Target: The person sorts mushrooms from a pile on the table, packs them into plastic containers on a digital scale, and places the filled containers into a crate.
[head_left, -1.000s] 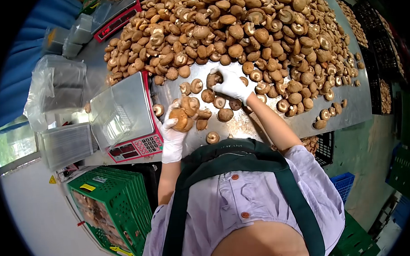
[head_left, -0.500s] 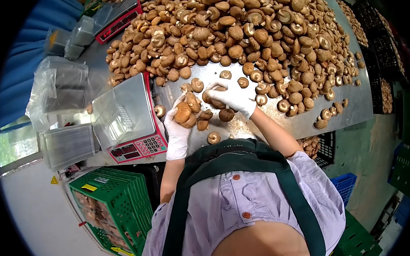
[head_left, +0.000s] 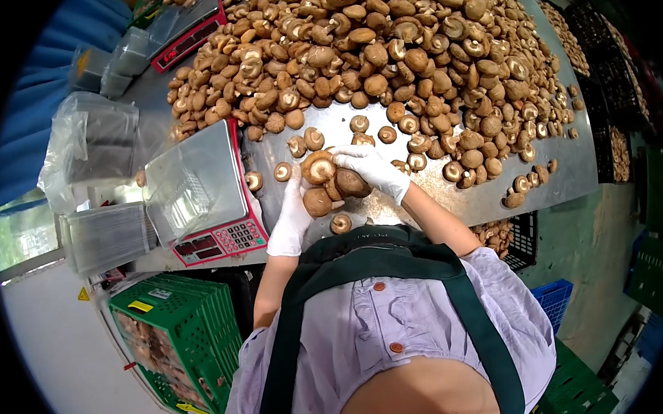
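Holding mushrooms (head_left: 318,167) near the front edge of the worktop (head_left: 567,173), directly between left hand (head_left: 291,220) and right hand (head_left: 378,169); clasping them with bent fingers, left tips partly hidden.

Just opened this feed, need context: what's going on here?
A person is handling mushrooms at a metal table. The gloved left hand and right hand meet around a small cluster of mushrooms. A big mushroom pile lies beyond, with a few loose mushrooms nearer. A scale stands to the left.
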### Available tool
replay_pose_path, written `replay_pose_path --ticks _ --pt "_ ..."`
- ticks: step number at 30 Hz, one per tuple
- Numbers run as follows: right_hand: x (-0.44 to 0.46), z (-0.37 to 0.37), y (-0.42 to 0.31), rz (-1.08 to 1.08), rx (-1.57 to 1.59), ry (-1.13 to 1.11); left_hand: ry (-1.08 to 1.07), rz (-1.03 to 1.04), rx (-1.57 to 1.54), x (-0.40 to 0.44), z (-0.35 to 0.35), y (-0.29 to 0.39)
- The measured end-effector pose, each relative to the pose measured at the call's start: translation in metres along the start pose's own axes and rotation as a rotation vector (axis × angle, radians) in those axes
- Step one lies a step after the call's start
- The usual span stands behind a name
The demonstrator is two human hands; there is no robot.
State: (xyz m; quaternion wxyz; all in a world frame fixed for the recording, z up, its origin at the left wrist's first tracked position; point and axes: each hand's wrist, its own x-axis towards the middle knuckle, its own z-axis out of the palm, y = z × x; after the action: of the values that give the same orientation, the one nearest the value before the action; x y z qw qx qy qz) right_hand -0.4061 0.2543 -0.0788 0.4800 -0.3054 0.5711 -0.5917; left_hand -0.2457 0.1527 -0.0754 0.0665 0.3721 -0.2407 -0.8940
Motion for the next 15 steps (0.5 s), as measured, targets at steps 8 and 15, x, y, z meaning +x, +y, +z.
replay_pose_path --ticks 8,15 --pt "0.000 -0.019 0.027 0.402 0.760 0.209 -0.249 0.033 -0.038 -0.003 -0.024 0.003" --pt "-0.010 -0.036 0.044 0.362 0.913 0.216 0.210 0.702 0.207 -0.059 -0.039 0.080"
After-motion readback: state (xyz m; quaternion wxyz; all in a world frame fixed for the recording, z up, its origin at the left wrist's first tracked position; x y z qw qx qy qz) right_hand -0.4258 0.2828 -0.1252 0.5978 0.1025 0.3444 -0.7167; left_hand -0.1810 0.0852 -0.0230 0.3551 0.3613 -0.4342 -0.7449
